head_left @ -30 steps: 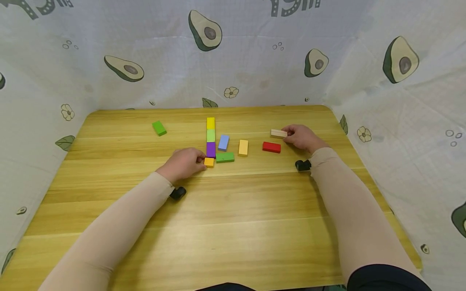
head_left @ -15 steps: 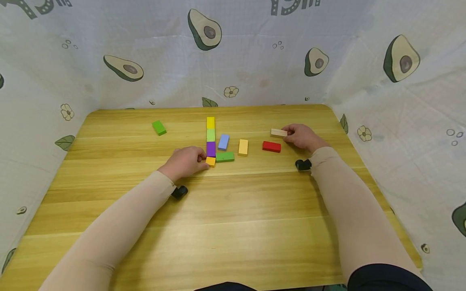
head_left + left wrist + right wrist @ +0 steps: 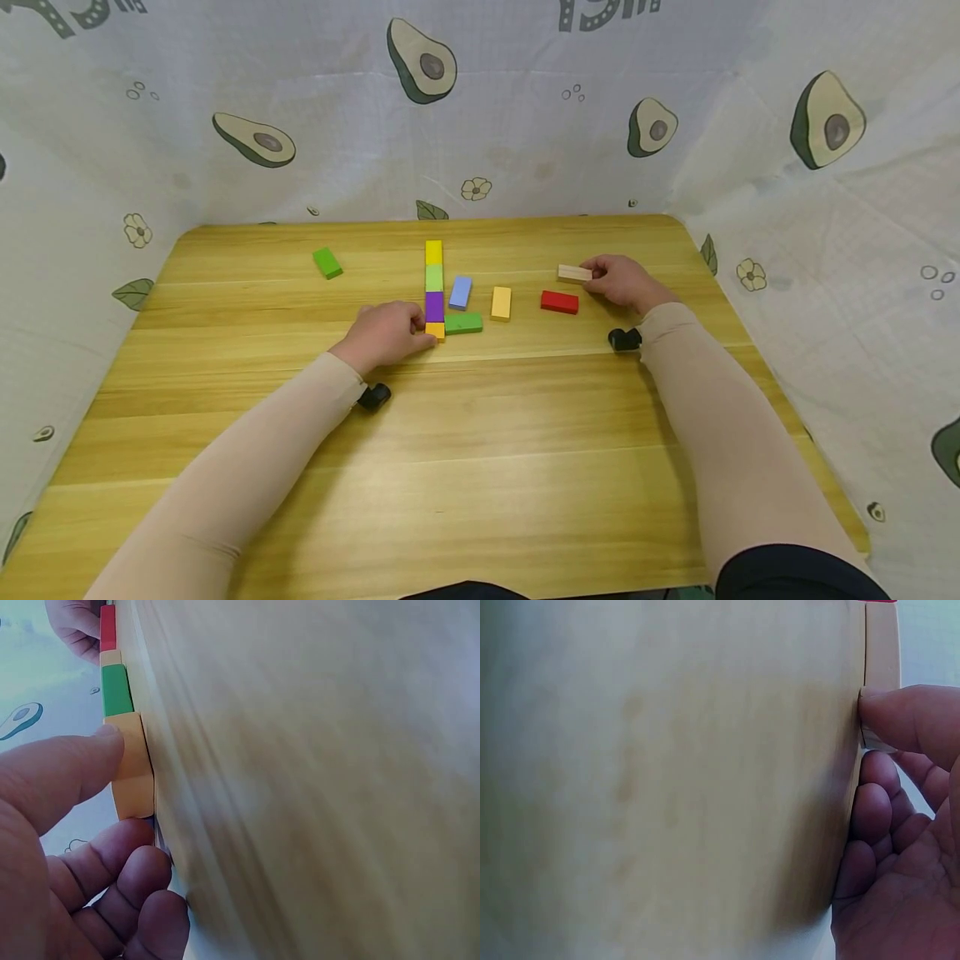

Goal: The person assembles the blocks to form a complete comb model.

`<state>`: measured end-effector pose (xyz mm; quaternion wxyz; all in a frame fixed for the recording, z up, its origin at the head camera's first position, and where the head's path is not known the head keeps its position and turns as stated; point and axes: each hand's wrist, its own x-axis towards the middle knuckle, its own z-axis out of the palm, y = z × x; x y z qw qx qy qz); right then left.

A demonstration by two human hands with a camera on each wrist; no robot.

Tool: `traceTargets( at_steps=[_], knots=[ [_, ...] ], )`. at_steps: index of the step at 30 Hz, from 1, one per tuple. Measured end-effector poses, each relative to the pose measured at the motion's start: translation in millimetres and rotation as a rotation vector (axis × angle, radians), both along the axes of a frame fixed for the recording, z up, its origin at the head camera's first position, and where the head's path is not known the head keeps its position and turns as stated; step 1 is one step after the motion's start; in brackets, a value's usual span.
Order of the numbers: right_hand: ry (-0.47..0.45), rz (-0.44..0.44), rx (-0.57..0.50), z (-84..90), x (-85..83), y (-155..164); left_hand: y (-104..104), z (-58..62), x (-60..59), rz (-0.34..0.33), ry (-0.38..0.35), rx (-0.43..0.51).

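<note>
Smooth painted wooden blocks lie on a satin-grained wooden table, backed by printed cloth

A light wooden tabletop with rounded far corners. On it lie coloured blocks: a column of yellow block, light green block, purple block and orange block; beside them a dark green block, blue block, amber block, red block, pale wood block. A bright green block lies apart, far left.

The head view looks forward and down over the whole desk from its near edge. Each wrist view sits almost against the desk top, skimming along it. The left wrist and head views share the orange block.
</note>
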<state>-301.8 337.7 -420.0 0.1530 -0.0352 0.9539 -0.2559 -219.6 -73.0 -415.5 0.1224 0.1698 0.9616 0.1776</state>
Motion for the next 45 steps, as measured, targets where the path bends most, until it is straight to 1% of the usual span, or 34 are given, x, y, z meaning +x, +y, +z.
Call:
traceTargets(
  at_steps=[6,11,16,25,33,36,41,45],
  knots=[
    [-0.007,-0.003,0.005,0.1,0.8,-1,-1,-0.9,-0.3,0.002,-0.021,0.008],
    [0.006,-0.004,0.004,0.8,0.6,-1,-2,0.3,-1.1,0.011,-0.033,0.024],
    [0.008,-0.004,0.006,1.1,0.2,-2,-1,1.5,-0.8,0.019,-0.029,0.009],
    [0.012,0.001,0.009,0.8,0.3,-2,1,5.2,1.9,0.030,-0.044,-0.001],
    [0.006,0.000,0.000,1.8,1.7,-2,0,3.1,-0.2,0.035,-0.061,0.015],
    [0.004,-0.002,0.000,1.7,1.9,-3,-1,2.4,-1.5,0.051,-0.070,0.039],
    [0.005,0.002,0.002,1.7,1.9,-3,-7,0.3,-4.9,0.091,-0.055,0.132],
    [0.005,0.003,0.005,1.2,1.6,-2,-12,-1.7,-7.9,0.083,-0.030,0.157]
  ],
)
